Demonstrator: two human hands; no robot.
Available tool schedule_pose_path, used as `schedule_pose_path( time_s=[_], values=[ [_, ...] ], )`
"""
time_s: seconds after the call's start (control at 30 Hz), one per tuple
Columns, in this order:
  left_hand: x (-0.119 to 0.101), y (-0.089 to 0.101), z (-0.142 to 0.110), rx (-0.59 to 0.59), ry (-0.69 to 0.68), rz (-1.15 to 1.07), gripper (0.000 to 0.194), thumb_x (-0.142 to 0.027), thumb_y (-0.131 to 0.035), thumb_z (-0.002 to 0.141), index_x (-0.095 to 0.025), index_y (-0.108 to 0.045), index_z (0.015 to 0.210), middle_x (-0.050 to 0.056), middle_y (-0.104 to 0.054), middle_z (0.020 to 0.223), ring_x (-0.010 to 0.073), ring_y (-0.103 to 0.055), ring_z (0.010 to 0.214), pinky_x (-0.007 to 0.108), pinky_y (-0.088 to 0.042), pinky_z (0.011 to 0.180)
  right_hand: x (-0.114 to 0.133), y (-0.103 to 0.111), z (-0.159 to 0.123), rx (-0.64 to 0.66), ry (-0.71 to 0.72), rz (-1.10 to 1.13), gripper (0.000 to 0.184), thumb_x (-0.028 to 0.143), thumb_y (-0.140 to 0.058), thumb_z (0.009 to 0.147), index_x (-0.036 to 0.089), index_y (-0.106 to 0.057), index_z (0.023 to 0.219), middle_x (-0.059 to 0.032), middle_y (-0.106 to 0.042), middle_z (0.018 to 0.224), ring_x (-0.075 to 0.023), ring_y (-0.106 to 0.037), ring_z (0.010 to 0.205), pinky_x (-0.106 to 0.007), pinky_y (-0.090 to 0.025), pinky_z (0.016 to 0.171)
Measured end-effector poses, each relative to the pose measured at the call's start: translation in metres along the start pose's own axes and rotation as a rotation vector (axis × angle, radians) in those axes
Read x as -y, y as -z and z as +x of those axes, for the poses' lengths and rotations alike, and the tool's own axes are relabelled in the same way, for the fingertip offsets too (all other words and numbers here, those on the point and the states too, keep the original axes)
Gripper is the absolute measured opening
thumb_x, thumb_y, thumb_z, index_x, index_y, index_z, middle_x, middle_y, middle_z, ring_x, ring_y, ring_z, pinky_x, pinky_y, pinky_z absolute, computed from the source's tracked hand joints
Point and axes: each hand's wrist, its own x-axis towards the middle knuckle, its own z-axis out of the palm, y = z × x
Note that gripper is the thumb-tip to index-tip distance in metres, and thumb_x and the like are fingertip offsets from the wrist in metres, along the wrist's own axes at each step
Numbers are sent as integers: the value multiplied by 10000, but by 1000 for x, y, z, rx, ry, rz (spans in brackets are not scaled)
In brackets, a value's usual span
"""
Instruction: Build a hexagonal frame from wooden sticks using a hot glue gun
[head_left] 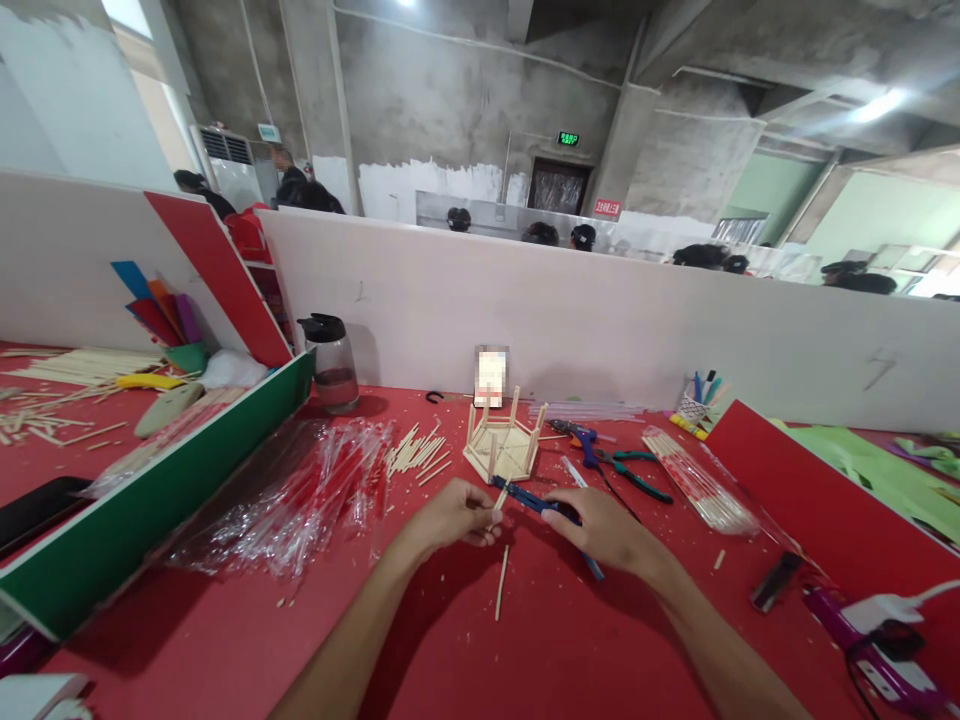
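Pinched in the fingers of my left hand (457,515) is a thin wooden stick (500,502), its upper end angled away from me. My right hand (604,530) grips blue-handled pliers (529,498), whose dark jaws meet the stick close to its upper end. Just beyond both hands stands a small wooden frame (514,462) with a hexagonal base and several upright stick posts. Below my left hand, a loose stick (502,585) lies on the red table.
Cut sticks (416,452) and plastic-wrapped bundles (292,500) lie left. A glue gun (581,438), green-handled pliers (637,475) and a stick pack (701,485) sit right. A phone (491,375) leans on the white partition (600,310). A jug (334,370) stands back left.
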Motion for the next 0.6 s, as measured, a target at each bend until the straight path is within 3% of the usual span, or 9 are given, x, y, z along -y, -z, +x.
schedule_pose_path(
  time_s=[0.13, 0.27, 0.33, 0.47, 0.6],
  values=[
    [-5, 5, -5, 42, 7, 86, 434, -551, -785, 577, -148, -649, 664, 15, -659, 650, 135, -592, 597, 279, -484, 633, 4, -4, -1, 8, -26, -103, 454, 515, -402, 966, 178, -705, 991, -125, -735, 964, -278, -653, 870, -332, -411, 719],
    [-5, 23, -10, 72, -12, 251, 332, -482, -728, 643, -166, -635, 688, 11, -670, 664, 148, -596, 611, 264, -465, 612, 6, -7, -3, -23, -53, -127, 451, 491, -357, 990, 165, -668, 989, -128, -723, 963, -272, -651, 877, -323, -385, 711],
    [-3, 34, -10, -7, -32, 391, 262, -431, -678, 696, -174, -632, 689, 8, -673, 664, 155, -603, 625, 251, -443, 601, 8, -8, -4, -46, -66, -117, 437, 470, -339, 1000, 163, -650, 1005, -121, -720, 965, -263, -650, 884, -317, -375, 712],
    [1, 53, -12, -336, 31, 792, 176, -324, -601, 781, -186, -662, 689, 26, -689, 677, 190, -642, 687, 255, -409, 617, 12, -11, -4, -45, -64, -145, 435, 480, -331, 1002, 168, -634, 981, -119, -711, 945, -262, -644, 861, -314, -354, 692],
    [0, 58, -13, -486, 94, 974, 130, -295, -638, 785, -194, -695, 726, 92, -729, 812, 259, -671, 812, 296, -419, 676, 15, -18, 0, -37, -40, -197, 448, 492, -316, 1005, 174, -617, 912, -108, -706, 874, -261, -638, 800, -307, -317, 649]
  ],
)
